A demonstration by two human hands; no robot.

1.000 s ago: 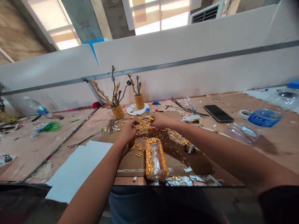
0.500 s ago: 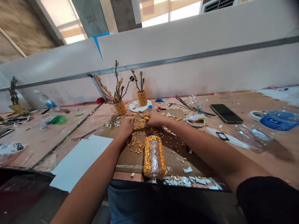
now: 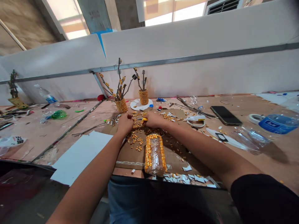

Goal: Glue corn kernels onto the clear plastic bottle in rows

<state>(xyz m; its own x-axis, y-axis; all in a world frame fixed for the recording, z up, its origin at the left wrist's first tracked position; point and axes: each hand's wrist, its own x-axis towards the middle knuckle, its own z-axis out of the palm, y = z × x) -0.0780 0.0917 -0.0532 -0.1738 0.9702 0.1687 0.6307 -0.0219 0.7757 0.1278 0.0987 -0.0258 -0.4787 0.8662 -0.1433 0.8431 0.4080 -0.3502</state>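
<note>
My left hand [image 3: 125,123] is closed in a pinch over the far left part of the corn kernels; what its fingertips hold is too small to name. Just to its right, my right hand [image 3: 151,120] is closed around a small yellow-handled tool [image 3: 144,119], whose thin tip points at my left hand. Loose corn kernels [image 3: 136,138] lie scattered below and between both hands on a brown cardboard sheet [image 3: 130,158]. Nearer to me, a clear plastic bottle [image 3: 155,155] partly covered in rows of kernels lies on the cardboard.
Behind my hands stand two kernel-covered pots [image 3: 121,105] with twigs, one on a white disc [image 3: 134,105]. White paper [image 3: 81,155] lies left. On the right are a glue bottle [image 3: 195,118], a phone [image 3: 226,115], tape [image 3: 255,118] and a blue-labelled bottle [image 3: 277,123]. White scraps [image 3: 187,179] line the front edge.
My left hand has shifted slightly left and its fingers are now pinched. My right hand has moved a little left with the yellow-handled tool. The camera view has shifted slightly.
</note>
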